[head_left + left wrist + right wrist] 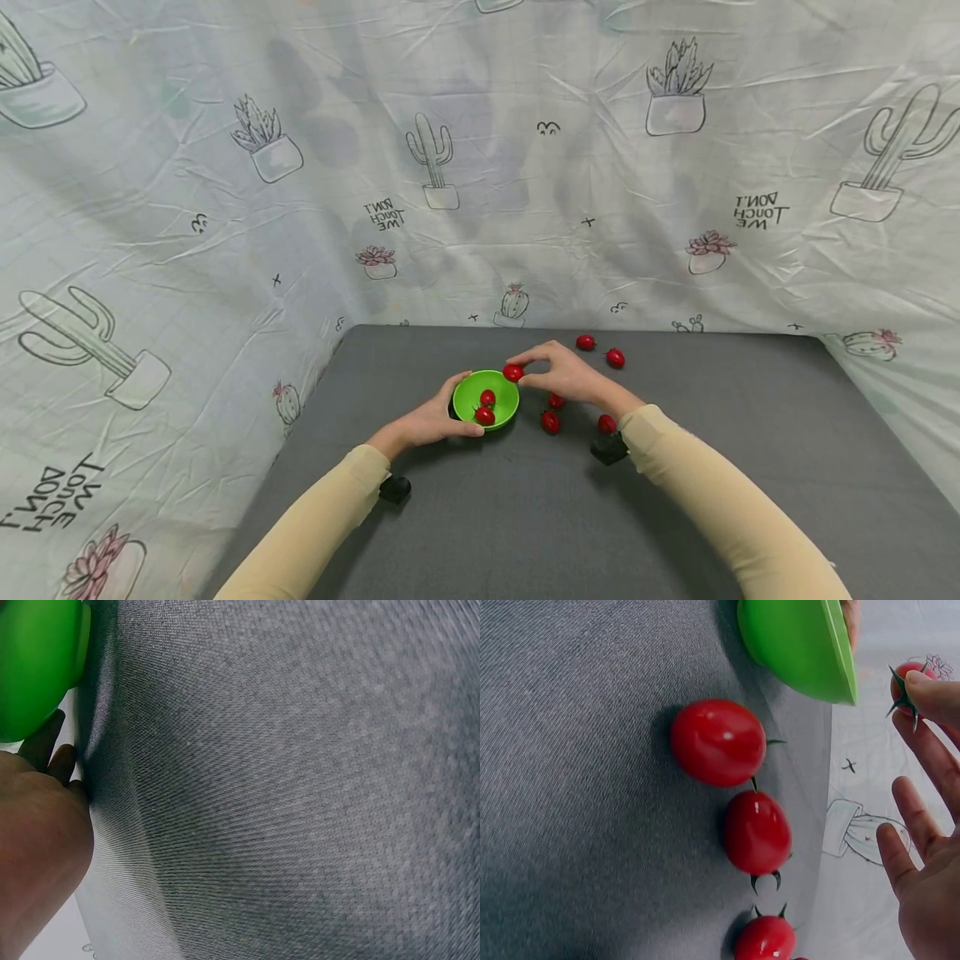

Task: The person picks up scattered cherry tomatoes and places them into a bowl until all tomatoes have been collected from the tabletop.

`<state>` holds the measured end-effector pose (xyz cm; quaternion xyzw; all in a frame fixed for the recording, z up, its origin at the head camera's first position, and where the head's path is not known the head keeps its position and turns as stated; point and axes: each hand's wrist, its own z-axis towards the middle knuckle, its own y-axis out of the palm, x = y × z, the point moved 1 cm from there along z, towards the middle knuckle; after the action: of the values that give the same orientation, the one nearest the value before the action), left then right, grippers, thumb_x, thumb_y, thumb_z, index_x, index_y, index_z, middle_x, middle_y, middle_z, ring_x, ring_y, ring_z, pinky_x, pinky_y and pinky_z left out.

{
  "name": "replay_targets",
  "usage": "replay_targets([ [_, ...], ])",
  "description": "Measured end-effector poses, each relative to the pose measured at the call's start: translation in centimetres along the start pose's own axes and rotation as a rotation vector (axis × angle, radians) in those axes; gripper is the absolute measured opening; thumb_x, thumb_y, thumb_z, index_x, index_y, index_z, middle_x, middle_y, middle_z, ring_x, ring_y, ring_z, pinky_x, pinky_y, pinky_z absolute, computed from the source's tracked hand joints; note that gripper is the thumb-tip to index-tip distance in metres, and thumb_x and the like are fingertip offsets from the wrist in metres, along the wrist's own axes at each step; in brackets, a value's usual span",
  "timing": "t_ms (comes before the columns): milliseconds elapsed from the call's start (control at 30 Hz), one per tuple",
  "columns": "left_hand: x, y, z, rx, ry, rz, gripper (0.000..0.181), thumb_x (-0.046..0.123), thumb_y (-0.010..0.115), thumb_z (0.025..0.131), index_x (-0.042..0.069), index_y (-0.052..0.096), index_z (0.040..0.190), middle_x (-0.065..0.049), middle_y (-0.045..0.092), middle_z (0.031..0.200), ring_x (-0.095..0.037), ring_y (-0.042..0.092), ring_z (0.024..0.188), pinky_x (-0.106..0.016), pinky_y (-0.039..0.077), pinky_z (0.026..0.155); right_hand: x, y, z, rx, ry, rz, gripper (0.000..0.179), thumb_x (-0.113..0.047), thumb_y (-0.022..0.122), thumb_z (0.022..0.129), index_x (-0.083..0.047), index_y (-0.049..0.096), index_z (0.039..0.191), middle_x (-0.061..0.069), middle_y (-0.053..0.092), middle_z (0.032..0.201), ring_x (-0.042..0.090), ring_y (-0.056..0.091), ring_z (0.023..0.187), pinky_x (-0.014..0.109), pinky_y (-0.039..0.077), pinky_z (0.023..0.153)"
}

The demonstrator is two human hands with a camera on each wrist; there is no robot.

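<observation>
A green bowl (468, 395) stands on the grey table with two small red tomatoes (485, 415) inside. My left hand (435, 421) grips the bowl's left side, its thumb along the near rim and its fingers round the far side. In the left wrist view, fingers (61, 761) reach under the bowl's curved wall (37, 667). Thumb and index finger of my right hand (564, 375) pinch a tomato (513, 372) at the bowl's right rim. Green leaves show on this tomato (901, 690) in the right wrist view, where the other fingers are spread.
Right of the bowl, tomatoes (551, 422) lie on the table (510, 517) below my right hand, another (606, 424) by the right wrist. Two more, one (586, 342) and its neighbour (615, 358), lie near the back edge. A cactus-printed cloth (480, 167) hangs behind.
</observation>
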<state>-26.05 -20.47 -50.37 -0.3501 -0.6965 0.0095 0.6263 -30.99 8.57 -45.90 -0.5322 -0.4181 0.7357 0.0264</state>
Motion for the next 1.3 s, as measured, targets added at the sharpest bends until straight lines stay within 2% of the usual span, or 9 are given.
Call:
replay_targets([
  [567, 0.0, 0.1, 0.2, -0.007, 0.011, -0.004, 0.1, 0.034, 0.08, 0.09, 0.027, 0.013, 0.164, -0.005, 0.023, 0.164, -0.026, 0.03, 0.145, -0.057, 0.026, 0.116, 0.2, 1.4, 1.8, -0.091, 0.001, -0.011, 0.033, -0.027, 0.075, 0.096, -0.029, 0.073, 0.129, -0.009, 0.066, 0.129, 0.023, 0.042, 0.129, 0.052, 0.04, 0.103],
  [900, 0.3, 0.0, 0.1, -0.003, 0.0, 0.006, 0.1, 0.035, 0.08, 0.09, 0.027, 0.012, 0.164, -0.006, 0.024, 0.163, -0.026, 0.03, 0.146, -0.057, 0.026, 0.116, -0.3, 1.4, 2.0, -0.113, -0.01, 0.001, 0.034, -0.021, 0.075, 0.095, -0.02, 0.074, 0.129, -0.006, 0.067, 0.127, 0.026, 0.039, 0.13, 0.055, 0.037, 0.105],
  [1000, 0.3, 0.0, 0.1, -0.004, -0.001, 0.002, 0.101, 0.036, 0.08, 0.09, 0.027, 0.012, 0.164, -0.006, 0.026, 0.162, -0.026, 0.031, 0.145, -0.057, 0.026, 0.116, -0.3, 1.3, 1.9, -0.113, -0.016, 0.012, 0.034, -0.019, 0.075, 0.095, -0.017, 0.073, 0.129, -0.006, 0.068, 0.127, 0.027, 0.039, 0.131, 0.056, 0.036, 0.105],
  [1300, 0.0, -0.4, 1.3, 0.003, 0.012, -0.004, 0.102, 0.036, 0.082, 0.089, 0.026, 0.013, 0.163, -0.008, 0.031, 0.158, -0.026, 0.036, 0.141, -0.056, 0.029, 0.114, 0.5, 0.6, 2.4, -0.074, -0.037, 0.017, 0.033, -0.018, 0.073, 0.096, -0.018, 0.074, 0.129, -0.006, 0.067, 0.126, 0.027, 0.04, 0.132, 0.058, 0.034, 0.107],
])
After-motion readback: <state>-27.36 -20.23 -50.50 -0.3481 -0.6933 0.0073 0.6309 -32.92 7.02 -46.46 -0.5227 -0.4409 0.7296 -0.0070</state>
